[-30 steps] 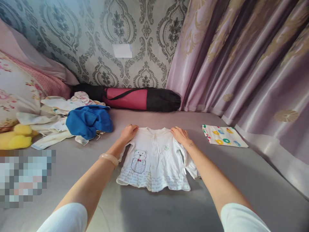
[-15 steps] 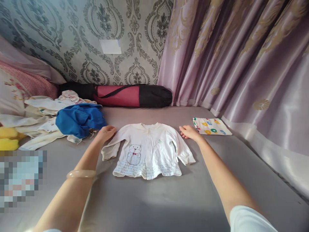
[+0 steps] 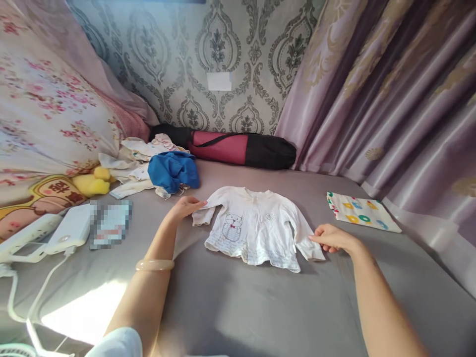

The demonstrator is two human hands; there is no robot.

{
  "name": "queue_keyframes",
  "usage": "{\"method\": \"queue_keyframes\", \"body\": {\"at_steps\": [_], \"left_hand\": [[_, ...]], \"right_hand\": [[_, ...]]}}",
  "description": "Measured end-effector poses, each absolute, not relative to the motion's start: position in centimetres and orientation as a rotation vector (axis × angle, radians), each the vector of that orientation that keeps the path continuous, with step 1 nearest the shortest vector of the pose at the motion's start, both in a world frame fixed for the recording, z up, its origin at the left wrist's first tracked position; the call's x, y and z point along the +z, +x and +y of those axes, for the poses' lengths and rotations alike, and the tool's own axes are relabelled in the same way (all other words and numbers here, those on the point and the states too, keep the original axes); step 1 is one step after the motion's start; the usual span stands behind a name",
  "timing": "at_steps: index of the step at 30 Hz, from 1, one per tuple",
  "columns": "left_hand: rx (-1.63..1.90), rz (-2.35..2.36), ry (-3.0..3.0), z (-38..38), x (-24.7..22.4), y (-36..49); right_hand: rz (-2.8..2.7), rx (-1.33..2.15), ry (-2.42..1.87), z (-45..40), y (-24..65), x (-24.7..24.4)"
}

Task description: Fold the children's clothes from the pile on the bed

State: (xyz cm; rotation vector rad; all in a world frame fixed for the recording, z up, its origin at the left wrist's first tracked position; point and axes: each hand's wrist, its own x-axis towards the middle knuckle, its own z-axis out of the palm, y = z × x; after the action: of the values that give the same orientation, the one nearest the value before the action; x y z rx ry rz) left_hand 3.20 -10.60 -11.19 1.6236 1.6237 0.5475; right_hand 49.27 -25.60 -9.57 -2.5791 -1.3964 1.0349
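A small white long-sleeved baby shirt (image 3: 256,223) lies spread flat, with a bear print on its front and lettering along the hem. My left hand (image 3: 187,207), a pale bangle (image 3: 155,265) on its wrist, has its fingertips together at the outer edge of one sleeve, pinching it. At the opposite cuff, my right hand (image 3: 332,238) has curled fingers, with thumb and forefinger on the fabric. The undersides of both grips are hidden.
A folded printed cloth (image 3: 364,212) lies at the right. Behind on the left is a clothes pile with a blue garment (image 3: 173,171). A red and black roll bag (image 3: 219,148) rests against the wall. A power bank (image 3: 70,230) and cables occupy the left side of the grey sheet (image 3: 260,312).
The view has swung left. My right hand has come down from near the shoulder to the sleeve cuff, and my left hand now meets the other sleeve. The shirt lies slightly askew.
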Motion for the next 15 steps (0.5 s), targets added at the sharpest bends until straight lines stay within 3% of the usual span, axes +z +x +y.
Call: {"method": "queue_keyframes", "body": {"at_steps": [8, 15], "left_hand": [[0.520, 1.591, 1.705, -10.3, -12.1, 3.4], [0.403, 1.667, 1.809, -10.0, -12.1, 3.5]], "right_hand": [[-1.491, 1.023, -2.394, -26.1, 49.5, -10.2], [-1.254, 0.930, -2.044, -26.4, 51.0, -9.6]]}}
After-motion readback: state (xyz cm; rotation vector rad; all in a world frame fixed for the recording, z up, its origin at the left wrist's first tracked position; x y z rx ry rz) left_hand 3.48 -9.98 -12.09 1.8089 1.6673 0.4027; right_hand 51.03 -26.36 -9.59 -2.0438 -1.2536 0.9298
